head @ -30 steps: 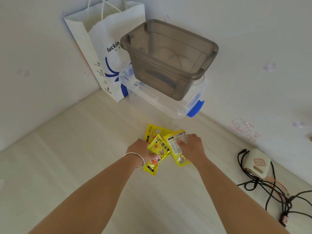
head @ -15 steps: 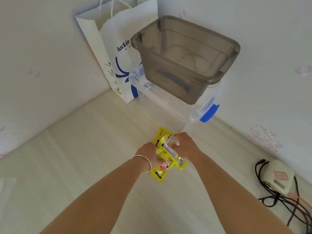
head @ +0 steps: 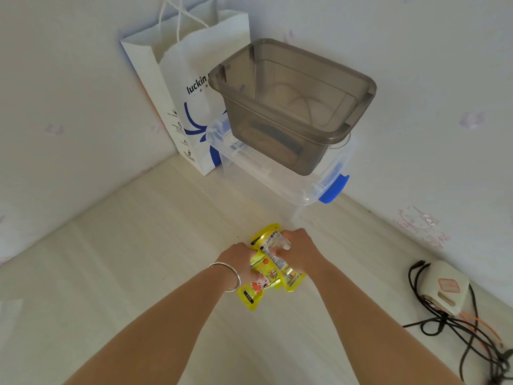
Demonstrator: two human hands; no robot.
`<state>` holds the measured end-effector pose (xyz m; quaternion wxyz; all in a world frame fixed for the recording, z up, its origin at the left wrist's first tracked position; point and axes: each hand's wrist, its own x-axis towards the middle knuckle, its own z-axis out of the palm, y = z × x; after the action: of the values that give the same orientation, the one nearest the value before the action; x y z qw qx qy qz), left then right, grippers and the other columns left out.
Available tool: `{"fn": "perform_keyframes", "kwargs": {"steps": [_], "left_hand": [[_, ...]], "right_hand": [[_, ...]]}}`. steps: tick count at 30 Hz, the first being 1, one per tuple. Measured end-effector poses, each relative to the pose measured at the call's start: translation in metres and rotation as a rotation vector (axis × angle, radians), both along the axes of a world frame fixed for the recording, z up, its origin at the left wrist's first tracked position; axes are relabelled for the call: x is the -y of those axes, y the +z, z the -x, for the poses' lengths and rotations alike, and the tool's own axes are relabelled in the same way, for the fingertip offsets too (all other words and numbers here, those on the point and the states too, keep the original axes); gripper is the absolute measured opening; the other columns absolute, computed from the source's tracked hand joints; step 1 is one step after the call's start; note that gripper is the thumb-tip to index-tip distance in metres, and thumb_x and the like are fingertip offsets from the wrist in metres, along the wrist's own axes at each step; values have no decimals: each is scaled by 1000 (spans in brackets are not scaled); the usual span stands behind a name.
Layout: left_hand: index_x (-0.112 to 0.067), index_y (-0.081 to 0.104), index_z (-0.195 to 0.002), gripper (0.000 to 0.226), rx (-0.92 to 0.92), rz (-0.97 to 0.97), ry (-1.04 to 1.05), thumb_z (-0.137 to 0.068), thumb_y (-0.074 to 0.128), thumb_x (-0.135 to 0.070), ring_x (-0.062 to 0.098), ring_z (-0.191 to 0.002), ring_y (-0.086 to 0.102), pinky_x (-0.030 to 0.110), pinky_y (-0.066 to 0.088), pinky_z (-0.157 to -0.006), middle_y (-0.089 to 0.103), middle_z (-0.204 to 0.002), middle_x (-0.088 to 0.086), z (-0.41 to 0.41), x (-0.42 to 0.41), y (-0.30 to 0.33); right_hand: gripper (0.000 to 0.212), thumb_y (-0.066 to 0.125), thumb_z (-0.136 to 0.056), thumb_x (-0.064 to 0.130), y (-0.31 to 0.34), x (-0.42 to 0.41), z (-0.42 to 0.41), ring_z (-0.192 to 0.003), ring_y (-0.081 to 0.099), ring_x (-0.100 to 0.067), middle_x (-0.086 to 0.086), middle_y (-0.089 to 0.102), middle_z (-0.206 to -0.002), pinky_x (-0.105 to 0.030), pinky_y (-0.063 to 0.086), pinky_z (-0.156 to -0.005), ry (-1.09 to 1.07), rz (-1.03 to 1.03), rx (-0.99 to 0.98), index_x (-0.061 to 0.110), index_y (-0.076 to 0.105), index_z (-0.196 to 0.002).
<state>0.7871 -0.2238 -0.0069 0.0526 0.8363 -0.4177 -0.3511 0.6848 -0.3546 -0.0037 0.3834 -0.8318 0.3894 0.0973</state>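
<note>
Now, across the grasp: left hand [head: 236,258], silver bangle [head: 231,276] at the wrist, fingers curled round the 9 o'clock side of a bunch of yellow snack packets [head: 263,276]; right hand [head: 302,250] clamped on the same bunch from 3 o'clock, fingertips wrapped over its upper end. Packets squeezed together between both hands, low over the floor [head: 125,273]; resting on it or just lifted, hard to tell. Long axis of the bunch from 7 o'clock to 1 o'clock, lower tips fanned out below the left wrist.

Straight ahead at 12 o'clock, well apart from the hands: open grey bin [head: 266,134], stacked on a clear lidded box [head: 277,184] with a blue latch [head: 333,188]. Probably the destination, so a lift up and forward over the near rim; right hand slightly the nearer of the two.

Below, pale wood-grain boards. Round the room: plain white wall at 9 o'clock; white paper bag [head: 180,65] with blue print in the corner at 11 o'clock, just beside the clear box; at 3 o'clock a small white device [head: 444,287] amid tangled black cables [head: 444,320], close to the right-hand wall.
</note>
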Motion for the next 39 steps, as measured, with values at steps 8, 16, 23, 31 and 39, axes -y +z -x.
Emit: {"fn": "perform_keyframes", "kwargs": {"steps": [8, 16, 23, 31, 39], "left_hand": [[-15, 63, -106, 51, -169, -34, 115, -67, 75, -46, 20, -105, 60, 21, 42, -77, 64, -112, 4, 35, -25, 9], [-23, 71, -89, 40, -593, 230, 499, -52, 76, -36, 23, -89, 70, 39, 55, -87, 74, -95, 6, 100, -37, 30], [-25, 63, -94, 16, -767, 383, 505, -83, 67, -14, 28, -92, 70, 47, 55, -86, 72, -100, 8, 172, -14, 49], [-26, 57, -90, 14, -865, 277, 266, -84, 58, -13, 26, -86, 68, 39, 54, -80, 70, -92, 3, 267, -6, 60], [-28, 55, -93, 18, -902, 165, -104, -82, 60, -14, 20, -83, 67, 27, 53, -63, 68, -95, 1, 401, -42, 68]], "right_hand": [[14, 69, -83, 29, 9, -23, 50, -74, 61, -20, -2, 66, -89, -23, 45, -55, -185, -341, 128, 24, 62, -95], [20, 62, -89, 21, 28, -20, 149, -87, 68, -26, -7, 71, -97, -42, 57, -75, -749, -561, 411, 13, 63, -108], [30, 59, -92, 16, 44, -41, 234, -78, 70, -27, -11, 69, -101, -41, 58, -64, -1071, -722, 616, 18, 48, -120], [57, 52, -91, 5, 60, -110, 337, -75, 72, -28, -11, 68, -104, -37, 57, -57, -1387, -662, 805, 34, 37, -138], [63, 48, -92, 2, 68, -207, 461, -85, 70, -30, -14, 66, -110, -41, 58, -68, -1660, -505, 919, 34, 30, -143]]}}
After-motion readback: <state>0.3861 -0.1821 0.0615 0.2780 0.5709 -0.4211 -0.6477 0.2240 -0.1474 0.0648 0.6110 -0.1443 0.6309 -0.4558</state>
